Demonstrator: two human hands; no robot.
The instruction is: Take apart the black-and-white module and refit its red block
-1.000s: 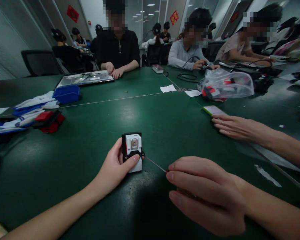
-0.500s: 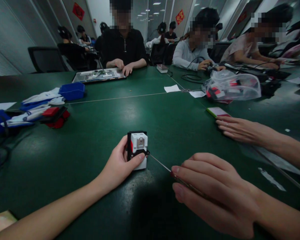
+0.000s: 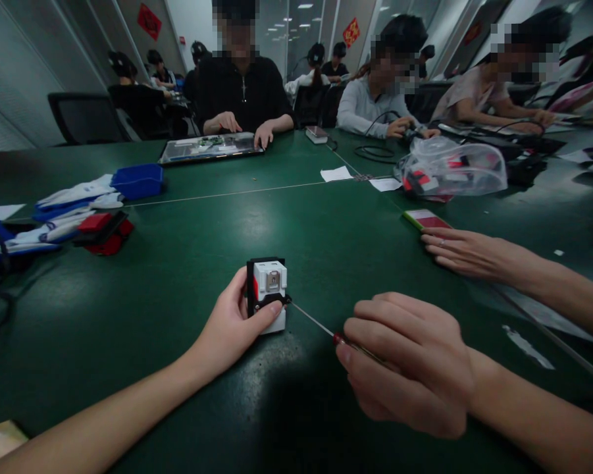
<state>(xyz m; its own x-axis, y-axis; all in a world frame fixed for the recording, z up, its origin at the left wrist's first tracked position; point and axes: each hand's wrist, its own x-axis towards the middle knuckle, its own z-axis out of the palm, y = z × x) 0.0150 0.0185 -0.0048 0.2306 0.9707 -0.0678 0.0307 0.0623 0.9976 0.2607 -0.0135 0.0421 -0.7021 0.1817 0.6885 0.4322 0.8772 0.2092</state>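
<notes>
A small white and black block-shaped device [image 3: 268,291] with a metal plate on top stands on the green table [image 3: 187,263] in front of me. My left hand [image 3: 230,322] is wrapped round its left side, thumb across its front. My right hand [image 3: 409,362] is closed round a thin screwdriver [image 3: 318,324] with a red collar. The shaft slants up and left, and its tip touches the device's lower right corner.
Another person's hand [image 3: 466,253] lies flat to the right, by a red and green card [image 3: 424,219]. A red and black tool [image 3: 101,232], white gloves and a blue tray [image 3: 137,181] sit at the left. A clear plastic bag [image 3: 451,168] lies far right. Several people sit across.
The view drifted slightly. My right fingers have curled tighter on the screwdriver and shifted a little to the right. My left hand keeps hold of the device.
</notes>
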